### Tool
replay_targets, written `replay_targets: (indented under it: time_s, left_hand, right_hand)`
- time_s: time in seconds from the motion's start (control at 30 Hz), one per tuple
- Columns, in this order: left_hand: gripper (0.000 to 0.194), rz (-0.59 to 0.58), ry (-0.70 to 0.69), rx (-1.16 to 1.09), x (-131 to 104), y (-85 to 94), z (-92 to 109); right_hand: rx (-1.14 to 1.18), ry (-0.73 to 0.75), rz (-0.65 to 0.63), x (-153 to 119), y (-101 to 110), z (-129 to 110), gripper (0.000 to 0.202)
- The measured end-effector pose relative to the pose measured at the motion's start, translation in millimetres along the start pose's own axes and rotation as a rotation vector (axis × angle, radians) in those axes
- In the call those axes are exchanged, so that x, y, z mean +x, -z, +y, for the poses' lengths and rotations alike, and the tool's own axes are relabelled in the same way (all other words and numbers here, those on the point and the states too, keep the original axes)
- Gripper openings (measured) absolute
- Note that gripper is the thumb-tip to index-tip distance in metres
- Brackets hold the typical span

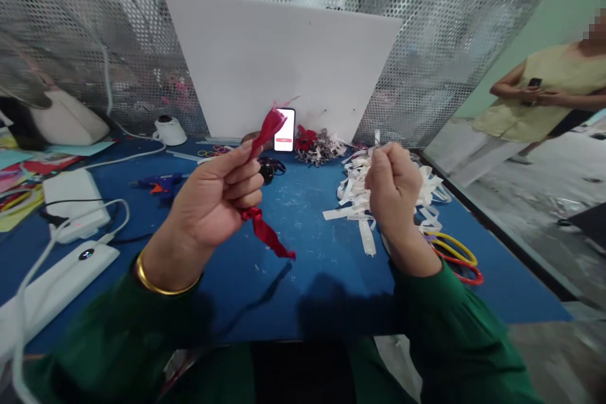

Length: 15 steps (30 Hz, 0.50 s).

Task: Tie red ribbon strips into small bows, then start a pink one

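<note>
Raised over the table, my left hand (215, 192) is closed around a red ribbon (269, 237). Its folded, loop-like end stands up above my thumb, while the twisted tail hangs down to the right below my fingers. My right hand (394, 180) is a closed fist in front of a pile of white ribbon strips (353, 186). A short pale end shows just above that fist, but what the fingers hold is hidden. Red-handled and yellow-handled scissors (466, 265) lie beside my right wrist, partly covered.
A lit phone (285, 129) leans on a white board (284, 57) behind red and grey ribbon bunches (322, 145). A blue glue gun (163, 185), white power banks (71, 278) and cables lie left on the blue table (322, 240). A person (549, 95) stands at right.
</note>
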<state>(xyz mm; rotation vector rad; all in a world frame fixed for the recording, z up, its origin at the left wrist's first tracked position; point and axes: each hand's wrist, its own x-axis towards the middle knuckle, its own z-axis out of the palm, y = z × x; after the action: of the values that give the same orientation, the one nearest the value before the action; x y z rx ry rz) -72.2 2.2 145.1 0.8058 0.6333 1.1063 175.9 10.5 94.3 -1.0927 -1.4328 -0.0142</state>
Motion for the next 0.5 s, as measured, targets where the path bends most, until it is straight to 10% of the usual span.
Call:
replay_targets:
  time_s: [0.27, 0.5]
  left_hand:
    - [0.023, -0.52, 0.371, 0.512, 4.6, 23.5, -111.9]
    - [0.022, -0.73, 0.426, 0.573, 10.7, 41.4, -121.4]
  right_hand:
    - [0.128, -0.175, -0.357, -2.4, -82.4, 19.5, 0.033]
    - [0.071, 0.047, -0.961, 8.1, -166.0, -25.8, 0.031]
